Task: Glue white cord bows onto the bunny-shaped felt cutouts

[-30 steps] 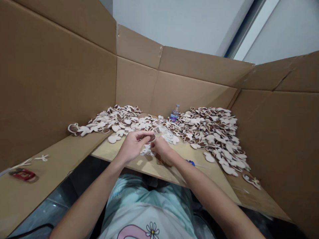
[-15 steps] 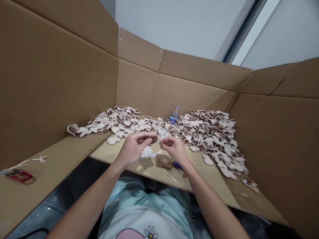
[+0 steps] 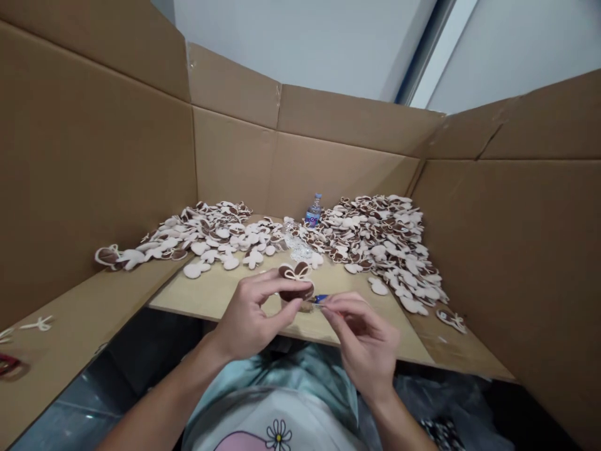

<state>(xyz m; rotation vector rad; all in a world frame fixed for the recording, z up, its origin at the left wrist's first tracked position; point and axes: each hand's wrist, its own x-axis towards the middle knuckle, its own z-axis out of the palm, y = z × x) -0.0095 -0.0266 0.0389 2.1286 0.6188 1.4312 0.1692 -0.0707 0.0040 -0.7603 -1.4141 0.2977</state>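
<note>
My left hand pinches a brown felt animal-head piece with two rounded ears, a pale edge and a cream bow between the ears. It is held upright above the board. Close by on the right, my right hand has thumb and fingertips closed on a thin pale strip, whose tip points at the piece's lower edge. The strip is too small to name. Partly hidden behind the hands are a blue-handled thing and a brown lump on the board.
Pale and brown felt pieces are heaped on the left and right. Small white bits lie between, near a water bottle. Cardboard walls surround the wooden board. A cream bow and red object lie left.
Both hands have come nearer to me, carrying the brown piece lower. It now faces me with its bow showing. My right hand has turned inward with the thin strip, and the view has shifted right.
</note>
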